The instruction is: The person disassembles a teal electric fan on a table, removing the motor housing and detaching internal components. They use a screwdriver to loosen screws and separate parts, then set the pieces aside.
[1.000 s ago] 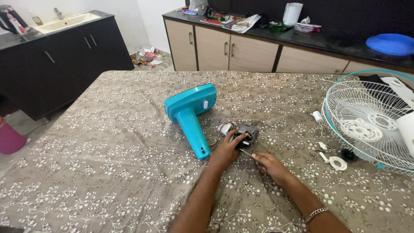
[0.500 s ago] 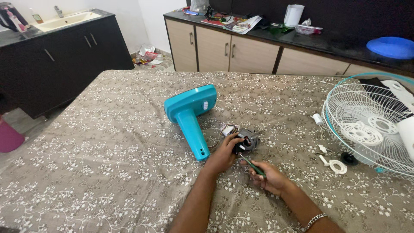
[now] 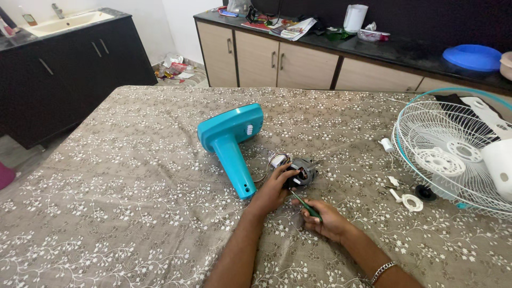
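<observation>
I see the motor (image 3: 302,173) lying on the patterned tablecloth (image 3: 133,186) near the middle of the table, just right of the foot of the teal fan stand (image 3: 230,141). Thin wires loop from the motor's left side toward a small pale part touching it.

My left hand (image 3: 274,188) comes at the motor from below and left. Its fingers are curled, partly closed over the near left edge of the motor, and the thumb seems to press the housing. It touches and steadies the motor; I cannot tell whether it lifts it off the cloth.

My right hand (image 3: 324,218) lies lower right of the motor, close but apart from it, resting on or just above the cloth. It is closed around the green handle of a screwdriver (image 3: 305,204). The thin shaft slants up and left, and the tip ends at the motor's lower edge, beside my left fingers; whether it sits in a screw I cannot tell.

Further right, well apart from both hands, lie a white ring (image 3: 412,202), a small black cap (image 3: 423,192) and the white fan guard (image 3: 453,154) with a teal rim.
</observation>
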